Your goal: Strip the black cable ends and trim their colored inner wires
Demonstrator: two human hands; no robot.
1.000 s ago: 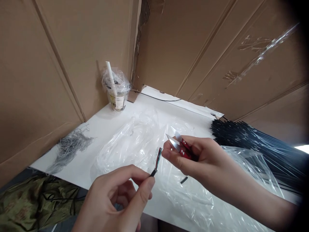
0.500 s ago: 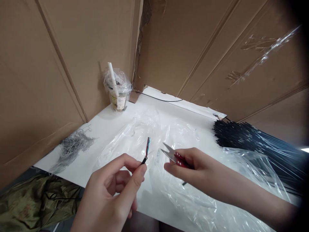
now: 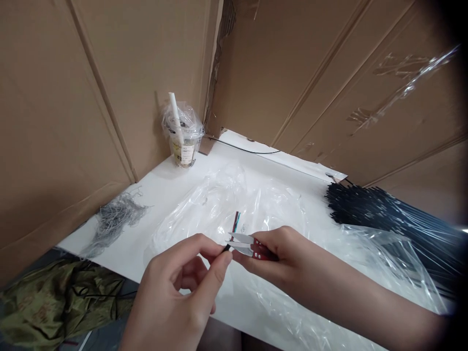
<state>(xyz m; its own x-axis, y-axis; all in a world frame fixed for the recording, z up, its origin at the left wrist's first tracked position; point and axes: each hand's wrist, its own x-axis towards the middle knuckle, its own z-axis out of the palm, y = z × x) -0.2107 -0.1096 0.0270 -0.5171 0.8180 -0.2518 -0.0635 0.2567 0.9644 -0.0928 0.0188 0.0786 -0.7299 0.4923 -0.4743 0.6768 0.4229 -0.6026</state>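
Note:
Between thumb and forefinger, my left hand (image 3: 186, 287) pinches a thin black cable (image 3: 227, 248). Thin coloured wires (image 3: 236, 223), reddish and teal, stick up from the cable's end. My right hand (image 3: 281, 253) is wrapped round small red-handled snips (image 3: 243, 243). The two pointed blades are parted and lie at the base of the wires, just above the left fingertips. Whether the blades touch the wires cannot be made out. Clear plastic sheeting (image 3: 197, 204) lies under and behind both hands.
A lidded cup with a straw (image 3: 187, 146) stands at the back left by cardboard walls (image 3: 153, 58). Grey thread scraps (image 3: 113, 219) lie on the white table (image 3: 161, 180) at left. A bundle of black cables (image 3: 383, 214) is at right, green fabric (image 3: 54, 302) at lower left.
My right hand has moved left, bringing the snips from beside the cable to the base of its wires. The whole view has shifted slightly.

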